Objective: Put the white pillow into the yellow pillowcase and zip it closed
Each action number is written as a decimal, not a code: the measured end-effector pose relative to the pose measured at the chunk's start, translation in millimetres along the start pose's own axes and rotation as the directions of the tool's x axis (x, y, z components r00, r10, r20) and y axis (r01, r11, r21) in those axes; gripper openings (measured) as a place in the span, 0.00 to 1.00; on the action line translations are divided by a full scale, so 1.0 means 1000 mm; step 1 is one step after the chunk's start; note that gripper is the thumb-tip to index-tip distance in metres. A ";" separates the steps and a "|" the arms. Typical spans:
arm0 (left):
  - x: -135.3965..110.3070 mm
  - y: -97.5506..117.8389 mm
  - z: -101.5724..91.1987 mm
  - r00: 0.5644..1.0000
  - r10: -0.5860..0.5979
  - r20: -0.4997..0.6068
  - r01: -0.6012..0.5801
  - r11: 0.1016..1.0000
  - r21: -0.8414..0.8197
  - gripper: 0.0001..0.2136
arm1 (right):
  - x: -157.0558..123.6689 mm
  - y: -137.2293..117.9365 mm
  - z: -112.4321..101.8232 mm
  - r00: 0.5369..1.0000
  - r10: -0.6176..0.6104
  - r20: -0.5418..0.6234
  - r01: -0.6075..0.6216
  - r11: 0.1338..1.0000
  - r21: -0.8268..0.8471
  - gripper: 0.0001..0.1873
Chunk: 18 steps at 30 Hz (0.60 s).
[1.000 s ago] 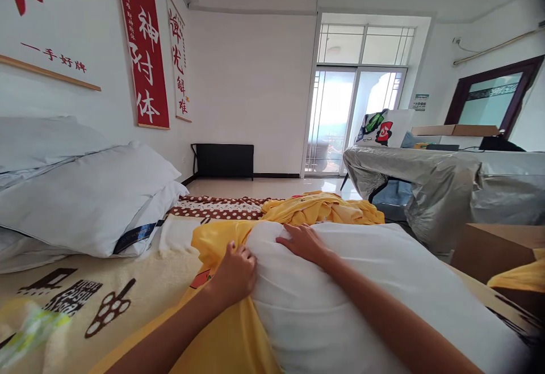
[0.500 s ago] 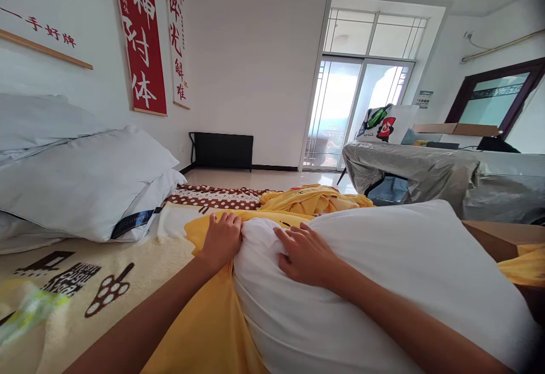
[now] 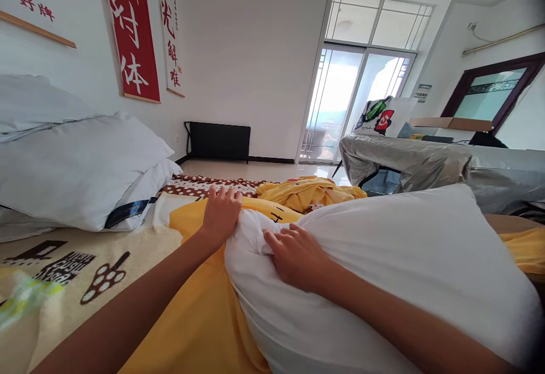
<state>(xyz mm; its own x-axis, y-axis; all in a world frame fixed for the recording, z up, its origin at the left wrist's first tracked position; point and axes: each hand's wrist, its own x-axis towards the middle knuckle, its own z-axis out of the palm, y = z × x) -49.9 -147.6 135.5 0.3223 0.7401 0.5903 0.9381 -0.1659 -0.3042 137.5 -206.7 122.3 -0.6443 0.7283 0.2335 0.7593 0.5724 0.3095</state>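
1. The cream blanket (image 3: pixel 140 252) spreads beneath everything; let it bear the weight so your wrists needn't.
2. The white pillow (image 3: pixel 383 238) lies across your front, its left end meeting the yellow cloth and its far right corner raised. It looks plump and springy, so press it flatter before you shift it.
3. The yellow cloth (image 3: pixel 204 311) runs along the pillow's left side and shows behind its bunched end. Draw it evenly; a one-sided tug would likely twist it.
4. The yellow heap (image 3: pixel 313 192) sits just beyond; avoid snagging it.
5. Your right hand (image 3: pixel 298 257) is bent over the pillow, fingers gripping its fabric. Squeeze steadily with the whole palm.
6. Your left hand (image 3: pixel 222 215) is clenched on the cloth's edge; your knuckles hide whether it has caught any white too. Check that.
7. The bunched end (image 3: pixel 251 232), between your hands, is creased; tuck it narrow and smooth.
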 end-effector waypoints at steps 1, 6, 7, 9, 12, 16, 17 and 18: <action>0.005 0.002 -0.004 1.000 0.015 -0.018 -0.015 1.000 0.011 0.15 | 0.000 -0.002 0.000 1.000 -0.009 0.003 0.009 1.000 -0.007 0.12; 0.030 0.014 -0.016 0.986 -0.006 0.165 0.001 0.999 0.035 0.19 | -0.002 -0.016 -0.002 0.998 -0.060 0.018 0.061 0.996 -0.061 0.16; 0.033 0.016 -0.017 0.974 -0.008 0.226 0.002 1.000 0.028 0.18 | -0.002 -0.018 -0.003 0.998 -0.067 0.016 0.068 0.995 -0.074 0.16; 0.038 0.017 -0.020 0.934 -0.014 0.357 0.008 1.000 0.018 0.15 | 0.000 -0.021 -0.003 0.996 -0.092 0.011 0.093 0.992 -0.084 0.15; 0.037 0.011 -0.028 0.828 -0.044 0.559 0.031 0.999 0.032 0.10 | 0.006 -0.017 0.000 0.995 -0.100 0.015 0.100 0.992 -0.075 0.15; 0.026 0.002 -0.043 0.797 -0.014 0.604 0.013 1.000 0.005 0.10 | 0.018 -0.010 0.005 0.998 -0.056 0.023 0.058 0.996 -0.067 0.12; 0.023 0.002 -0.046 0.817 0.004 0.577 0.005 1.000 -0.014 0.12 | 0.020 -0.010 0.006 0.998 -0.062 0.022 0.064 0.996 -0.066 0.10; 0.022 0.004 -0.048 0.844 0.024 0.535 -0.005 0.999 -0.036 0.13 | 0.021 -0.011 0.006 0.997 -0.075 0.019 0.076 0.995 -0.066 0.09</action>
<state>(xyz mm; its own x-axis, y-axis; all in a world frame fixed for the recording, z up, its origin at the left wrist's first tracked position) -33.2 -163.3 183.3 0.2262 0.9698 0.0908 0.9404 -0.1931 -0.2800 116.4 -195.7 118.4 -0.6973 0.6906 0.1921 0.7006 0.5998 0.3866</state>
